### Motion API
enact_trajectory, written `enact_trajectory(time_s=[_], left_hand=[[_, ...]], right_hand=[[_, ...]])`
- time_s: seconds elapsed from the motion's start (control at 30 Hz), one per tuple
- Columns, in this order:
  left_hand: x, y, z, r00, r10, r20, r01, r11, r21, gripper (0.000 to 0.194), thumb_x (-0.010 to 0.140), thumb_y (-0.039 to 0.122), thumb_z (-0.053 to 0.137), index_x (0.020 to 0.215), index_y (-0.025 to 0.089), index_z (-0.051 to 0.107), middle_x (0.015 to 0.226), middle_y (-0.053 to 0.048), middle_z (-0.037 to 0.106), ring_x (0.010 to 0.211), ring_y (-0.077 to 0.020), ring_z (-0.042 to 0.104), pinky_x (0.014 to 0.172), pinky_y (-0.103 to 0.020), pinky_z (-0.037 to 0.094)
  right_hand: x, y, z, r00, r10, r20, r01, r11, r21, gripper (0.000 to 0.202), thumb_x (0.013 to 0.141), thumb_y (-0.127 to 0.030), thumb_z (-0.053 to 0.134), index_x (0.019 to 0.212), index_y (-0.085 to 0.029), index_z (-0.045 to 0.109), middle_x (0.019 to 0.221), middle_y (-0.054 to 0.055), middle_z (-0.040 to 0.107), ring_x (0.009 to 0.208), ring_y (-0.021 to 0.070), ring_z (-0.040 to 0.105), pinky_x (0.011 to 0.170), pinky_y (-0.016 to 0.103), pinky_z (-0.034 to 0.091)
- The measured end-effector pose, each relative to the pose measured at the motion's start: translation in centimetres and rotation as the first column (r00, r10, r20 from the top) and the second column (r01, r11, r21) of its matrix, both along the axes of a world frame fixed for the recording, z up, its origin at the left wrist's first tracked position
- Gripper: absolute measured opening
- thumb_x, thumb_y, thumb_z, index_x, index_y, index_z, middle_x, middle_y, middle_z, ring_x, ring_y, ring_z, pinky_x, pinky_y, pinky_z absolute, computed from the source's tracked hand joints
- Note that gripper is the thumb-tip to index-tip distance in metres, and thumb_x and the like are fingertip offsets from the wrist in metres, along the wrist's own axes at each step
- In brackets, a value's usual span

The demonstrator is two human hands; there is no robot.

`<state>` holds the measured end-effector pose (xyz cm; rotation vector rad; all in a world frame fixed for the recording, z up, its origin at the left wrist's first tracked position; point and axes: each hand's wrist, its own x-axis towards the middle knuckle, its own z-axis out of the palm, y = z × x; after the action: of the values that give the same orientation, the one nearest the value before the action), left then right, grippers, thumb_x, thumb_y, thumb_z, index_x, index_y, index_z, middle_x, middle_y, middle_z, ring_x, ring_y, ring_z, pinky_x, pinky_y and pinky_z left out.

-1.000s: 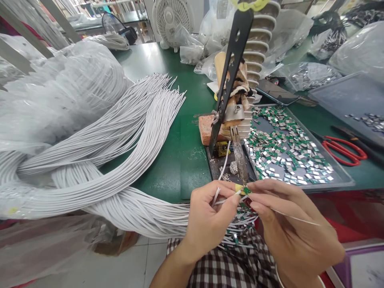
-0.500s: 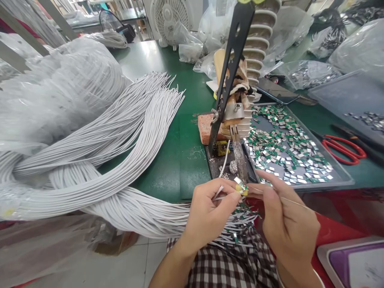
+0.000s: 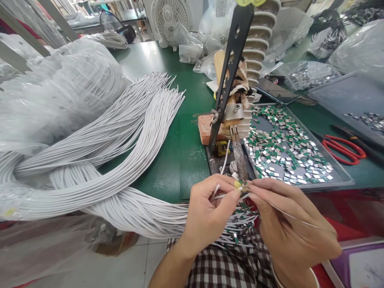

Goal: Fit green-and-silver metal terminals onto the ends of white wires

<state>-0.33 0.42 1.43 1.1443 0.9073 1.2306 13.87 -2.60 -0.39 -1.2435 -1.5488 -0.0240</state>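
My left hand point(image 3: 210, 210) is closed on a thin white cable point(image 3: 216, 192), pinched between thumb and forefinger below the soldering iron's thick tip point(image 3: 239, 158). Something yellow wraps a fingertip there, and a small green circuit board partly shows by it. Around a thin strand of solder wire point(image 3: 295, 220), the fingers of my right hand point(image 3: 291, 220) are closed; the strand trails back across the hand. Both sets of fingertips nearly meet under the iron tip, so the exact contact is hidden. Below them lie cable ends with green boards point(image 3: 235, 238) above my checked clothing.
Long bundles of white cable point(image 3: 150, 148) cover the left. A tray point(image 3: 342, 180) of small green boards stands right of the iron's stand, beside red-handled scissors point(image 3: 358, 158). A brick point(image 3: 205, 129) sits behind the stand. A fan point(image 3: 169, 18) and plastic bags point(image 3: 216, 24) are farther back.
My right hand has turned and shifted, bringing its fingertips in to the left fingertips with the solder wire. My left hand has barely moved, and the small board there has tilted lower.
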Motion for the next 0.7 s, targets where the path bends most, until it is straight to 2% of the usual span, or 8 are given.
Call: enact_trajectory(time_s=[0.2, 0.33, 0.43, 0.53, 0.63, 0.7], left_hand=[[-0.1, -0.2, -0.5, 0.999, -0.025, -0.044, 0.024, 1.0, -0.02, 0.019, 0.082, 0.006, 0.066, 0.067, 0.016, 0.065, 0.077, -0.004, 0.071, 0.075, -0.0145, 0.067, 0.064, -0.021, 0.051], [-0.1, -0.4, -0.8, 0.995, -0.032, -0.097, 0.03, 0.999, -0.016, 0.02, 0.082, 0.005, 0.065, 0.066, 0.017, 0.062, 0.079, -0.004, 0.073, 0.075, -0.0153, 0.068, 0.063, -0.021, 0.051], [0.1, -0.9, -1.2, 0.978, -0.062, -0.199, 0.069, 0.997, 0.028, 0.02, 0.085, 0.006, 0.065, 0.068, 0.017, 0.063, 0.082, -0.005, 0.075, 0.076, -0.0158, 0.069, 0.063, -0.021, 0.05], [0.2, -1.7, -1.5, 0.921, -0.142, -0.362, 0.192, 0.976, 0.105, 0.015, 0.09, 0.01, 0.064, 0.078, 0.017, 0.066, 0.087, -0.006, 0.076, 0.08, -0.0173, 0.069, 0.068, -0.023, 0.052], [0.0, -2.4, -1.7, 0.852, -0.213, -0.479, 0.319, 0.935, 0.152, 0.013, 0.096, 0.01, 0.059, 0.097, 0.017, 0.07, 0.098, -0.007, 0.077, 0.09, -0.0192, 0.071, 0.079, -0.026, 0.054], [-0.4, -2.7, -1.7, 0.825, -0.197, -0.529, 0.348, 0.916, 0.202, 0.019, 0.1, 0.01, 0.054, 0.105, 0.018, 0.071, 0.111, -0.01, 0.076, 0.102, -0.0213, 0.071, 0.089, -0.03, 0.055]], right_hand=[[0.2, -0.8, -0.3, 0.984, 0.097, -0.147, -0.105, 0.993, -0.049, 0.036, 0.084, -0.002, 0.068, 0.107, -0.029, 0.074, 0.101, 0.001, 0.078, 0.088, 0.0208, 0.075, 0.077, 0.039, 0.063], [0.6, -1.7, -0.3, 0.977, 0.029, -0.211, -0.058, 0.989, -0.133, 0.033, 0.09, -0.004, 0.059, 0.111, -0.027, 0.072, 0.086, -0.001, 0.073, 0.074, 0.0156, 0.07, 0.071, 0.033, 0.059], [0.8, -2.2, 0.3, 0.998, 0.012, -0.059, -0.023, 0.982, -0.188, 0.023, 0.093, -0.01, 0.058, 0.108, -0.024, 0.069, 0.091, 0.002, 0.069, 0.083, 0.0168, 0.065, 0.077, 0.033, 0.056], [0.6, -2.2, 1.0, 0.986, 0.08, 0.143, -0.05, 0.979, -0.198, 0.016, 0.091, -0.019, 0.067, 0.106, -0.022, 0.069, 0.094, 0.005, 0.068, 0.091, 0.02, 0.06, 0.081, 0.035, 0.054], [0.5, -2.2, 1.4, 0.976, 0.143, 0.165, -0.103, 0.968, -0.227, 0.016, 0.091, -0.015, 0.066, 0.104, -0.024, 0.068, 0.088, 0.003, 0.07, 0.087, 0.0191, 0.059, 0.075, 0.033, 0.053], [0.6, -2.3, 1.5, 0.979, 0.167, 0.121, -0.131, 0.957, -0.257, 0.015, 0.092, -0.012, 0.064, 0.098, -0.026, 0.067, 0.085, 0.001, 0.07, 0.083, 0.0181, 0.06, 0.073, 0.032, 0.052]])
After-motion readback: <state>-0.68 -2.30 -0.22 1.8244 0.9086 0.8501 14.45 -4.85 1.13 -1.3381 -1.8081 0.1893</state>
